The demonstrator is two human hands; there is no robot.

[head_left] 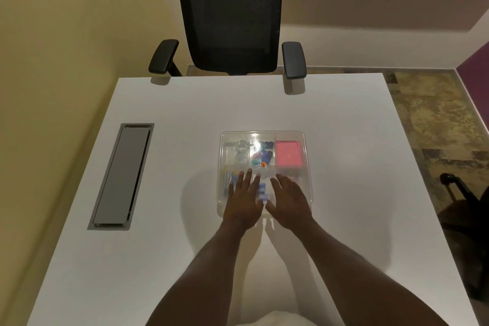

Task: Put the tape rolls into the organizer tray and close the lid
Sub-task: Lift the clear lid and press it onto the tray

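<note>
A clear plastic organizer tray (264, 167) sits near the middle of a smooth white worktop (185, 114), a little toward its right side. The tray is roughly square with rounded corners, its edges running parallel to the worktop's edges, and its transparent lid (262, 137) lies flat across the top, glare showing on the far part.

Through the plastic, the compartments show blurred contents: a flat pink rectangular block (288, 156) in the far right compartment, a cluster of small dark blue, green and orange pieces (262, 157) in the far middle one, and pale clear rounded shapes (241, 151) at far left, which may be the tape rolls, though they are too faint to be sure. Blue pieces (262, 192) show in the near part, between the two hands.

The left hand (244, 201) lies palm down on the near left of the lid, fingers spread flat and pointing away from the person, gripping nothing. The right hand (289, 200) lies the same way on the near right, fingers extended and slightly angled inward, also holding nothing. Both bare forearms reach in from the bottom edge.

A long grey metal cable hatch (121, 176) is set into the worktop well to the left, its long axis running away from the person. A black mesh-backed office chair (230, 13) with padded armrests stands at the far edge.
</note>
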